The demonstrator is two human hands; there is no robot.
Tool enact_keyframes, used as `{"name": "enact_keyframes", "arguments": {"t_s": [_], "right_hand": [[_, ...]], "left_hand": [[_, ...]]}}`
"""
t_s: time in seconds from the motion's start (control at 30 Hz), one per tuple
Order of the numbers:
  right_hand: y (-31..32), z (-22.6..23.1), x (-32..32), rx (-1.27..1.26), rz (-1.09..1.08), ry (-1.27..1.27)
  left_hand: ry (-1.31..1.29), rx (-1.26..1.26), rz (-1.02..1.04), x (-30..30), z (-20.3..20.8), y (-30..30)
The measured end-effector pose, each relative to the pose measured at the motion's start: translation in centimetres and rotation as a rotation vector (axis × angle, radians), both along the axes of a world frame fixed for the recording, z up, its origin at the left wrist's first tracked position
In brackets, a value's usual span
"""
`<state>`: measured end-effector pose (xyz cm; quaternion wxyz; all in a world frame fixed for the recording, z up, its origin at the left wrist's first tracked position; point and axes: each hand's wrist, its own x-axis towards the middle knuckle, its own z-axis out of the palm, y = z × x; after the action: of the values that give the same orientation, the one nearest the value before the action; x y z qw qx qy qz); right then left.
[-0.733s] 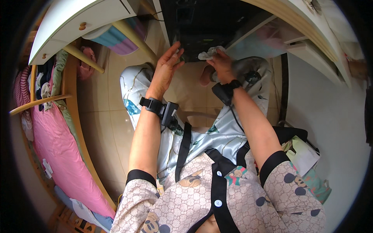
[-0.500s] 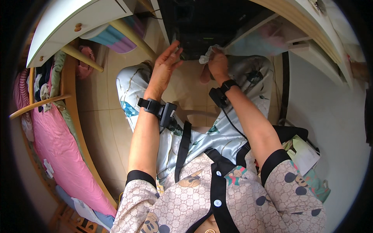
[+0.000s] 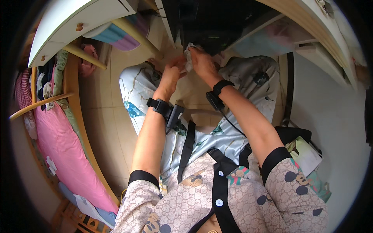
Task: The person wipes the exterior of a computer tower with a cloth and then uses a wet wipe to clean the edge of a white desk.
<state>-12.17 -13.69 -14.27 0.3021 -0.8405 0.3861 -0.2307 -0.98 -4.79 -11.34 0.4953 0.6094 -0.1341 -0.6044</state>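
A crumpled white tissue or thin cloth point(image 3: 189, 59) is pressed between the fingers of my right hand point(image 3: 204, 65), at the lower front corner of a glossy black panel point(image 3: 217, 23). My left hand point(image 3: 171, 77) is just left of it, with its fingertips close to the white tissue. Motion smears the left fingers, so I cannot tell whether they touch it or how far they are bent. Both wrists wear black straps with small dark boxes.
A white drawer unit point(image 3: 83, 25) with yellowish legs stands at the far left. Below it lies pink bedding point(image 3: 68, 143) inside a wooden frame. A pale shelf unit point(image 3: 326, 64) is at the right. Papers and a bag point(image 3: 307, 155) sit beside my right elbow. Tiled floor point(image 3: 101, 97) shows between.
My right hand has moved left with the white tissue, from the panel's lower middle to its left corner. My left hand has lowered slightly from the panel's edge, and the two hands are closer together.
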Motion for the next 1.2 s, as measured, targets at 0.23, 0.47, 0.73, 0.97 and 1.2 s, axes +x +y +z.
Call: {"name": "enact_keyframes", "arguments": {"t_s": [0.23, 0.47, 0.73, 0.97, 1.2], "right_hand": [[0.3, 0.2, -0.5, -0.090, 0.051, 0.326], [-2.9, -2.4, -5.3, -0.474, 0.160, 0.599], [-3.4, -1.9, -7.7, -0.385, 0.101, 0.522], [-1.0, -3.2, 0.1, -0.175, 0.270, 0.681], [-0.8, -3.0, -0.5, 0.036, 0.266, 0.381]], "left_hand": [[-0.025, -0.054, -0.022, -0.2, -0.2, -0.2], [0.023, -0.071, -0.036, -0.3, -0.5, -0.6], [0.018, -0.079, -0.079, 0.1, -0.9, -0.1], [-0.042, -0.048, -0.026, 0.4, -1.1, 0.5], [0.010, -0.070, -0.022, 0.5, -0.8, 0.3]]}}
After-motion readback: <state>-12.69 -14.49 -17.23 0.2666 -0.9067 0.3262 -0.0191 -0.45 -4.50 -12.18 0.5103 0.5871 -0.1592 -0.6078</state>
